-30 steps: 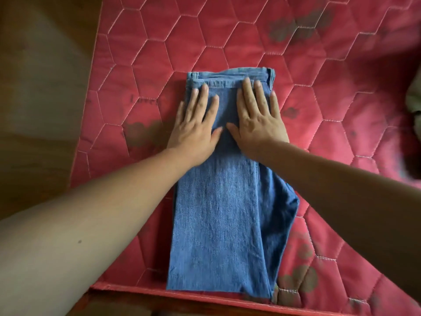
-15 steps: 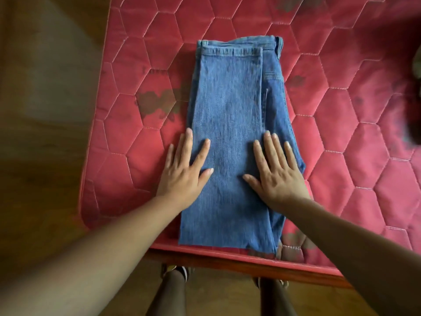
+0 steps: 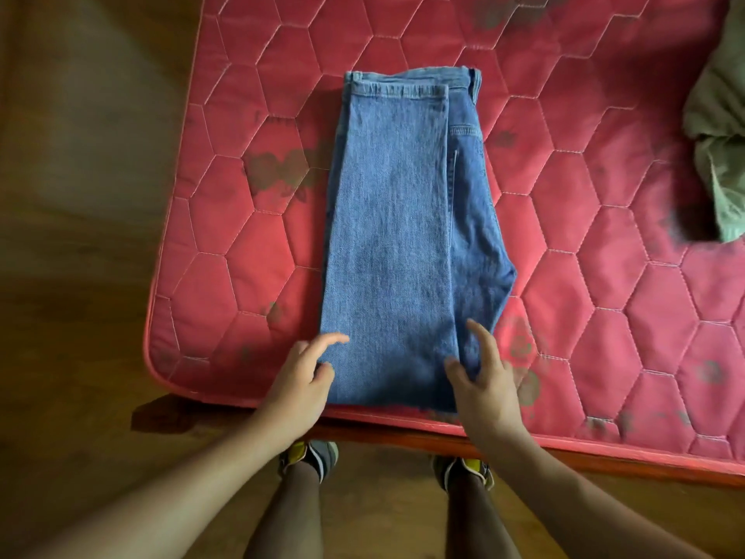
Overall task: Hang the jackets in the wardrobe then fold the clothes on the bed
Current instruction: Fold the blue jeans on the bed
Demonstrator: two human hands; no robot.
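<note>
Fingers [image 3: 327, 342] of the left hand [image 3: 300, 383] were parted, with the index finger stretched forward onto the near left corner of the blue jeans [image 3: 393, 244] and the thumb set against the denim's left edge. The other fingers were tucked out of sight beneath the hand, so I could not tell whether it pinched the cloth or only touched it. On the right hand [image 3: 490, 387] the fingers [image 3: 481, 336] were spread and slightly blurred. Its thumb lay on top of the denim near the near right corner, while the index finger rose beside the folded right edge. Whether that hand gripped the fabric could not be told either.

Folded lengthwise into a long narrow strip, the jeans lay flat on the red quilted mattress [image 3: 242, 252]. Their waistband was at the far end, and the near end sat just inside the mattress's front edge. One layer lay on top of another, and the lower layer stuck out along the right side with a pocket seam showing.

Dark stains marked the mattress. A crumpled olive-green garment [image 3: 721, 155] lay on it at the far right, well apart from the jeans. A reddish wooden bed frame [image 3: 604, 453] showed below the mattress's front edge. Beneath it, the person's feet in grey and yellow shoes [image 3: 312, 457] stood on the brown floor [image 3: 80, 276].
</note>
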